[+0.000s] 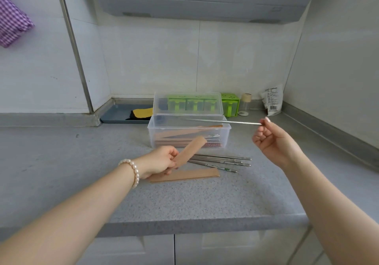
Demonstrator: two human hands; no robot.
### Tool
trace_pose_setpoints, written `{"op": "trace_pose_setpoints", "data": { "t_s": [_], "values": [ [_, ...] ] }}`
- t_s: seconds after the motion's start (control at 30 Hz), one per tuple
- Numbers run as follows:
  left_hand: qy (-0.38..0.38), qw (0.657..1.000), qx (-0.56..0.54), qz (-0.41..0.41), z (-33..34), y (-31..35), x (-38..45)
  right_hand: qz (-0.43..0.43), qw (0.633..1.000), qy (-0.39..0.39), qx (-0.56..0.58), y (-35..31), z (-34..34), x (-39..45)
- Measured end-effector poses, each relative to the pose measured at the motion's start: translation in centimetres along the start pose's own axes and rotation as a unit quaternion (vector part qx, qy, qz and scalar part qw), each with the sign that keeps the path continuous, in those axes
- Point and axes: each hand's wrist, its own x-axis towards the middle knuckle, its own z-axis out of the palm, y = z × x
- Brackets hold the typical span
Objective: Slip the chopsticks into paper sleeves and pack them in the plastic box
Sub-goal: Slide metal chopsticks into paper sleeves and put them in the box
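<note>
A person's left hand [162, 161] pinches a tan paper sleeve [189, 152] tilted above the grey worktop [82, 162], while the right hand [272, 139] grips the end of 1 metal chopstick [223, 121], held level over the open clear plastic box [187, 130]. The box, near the worktop's back edge, already holds sleeved chopsticks. Loose metal chopsticks [221, 161] lie in front of it, with flat paper sleeves [184, 176] beside them toward the front edge. A green container [229, 104] stands behind.

One plastic box [188, 130]; one held chopstick [223, 121]; two hands (left [159, 162], right [272, 139]).
</note>
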Motion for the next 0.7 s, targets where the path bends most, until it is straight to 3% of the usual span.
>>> {"op": "trace_pose_setpoints", "data": {
  "t_s": [0.13,0.3,0.47,0.7],
  "values": [
    [-0.054,0.997,-0.052,-0.036,0.0,0.5,-0.9,-0.020,0.994,0.079,0.072,0.0,-0.1,0.0],
    [-0.088,0.984,-0.154,-0.021,0.3,0.5,-1.6,-0.008,0.984,0.174,0.029,0.3,-1.0,0.7],
    [-0.115,0.973,-0.199,0.010,0.5,1.1,-2.1,-0.009,0.983,0.149,-0.104,1.3,0.0,0.3],
    [-0.209,0.946,-0.242,0.052,1.4,1.9,-3.1,-0.062,0.981,0.116,-0.141,1.4,2.6,-0.7]
  ]
}}
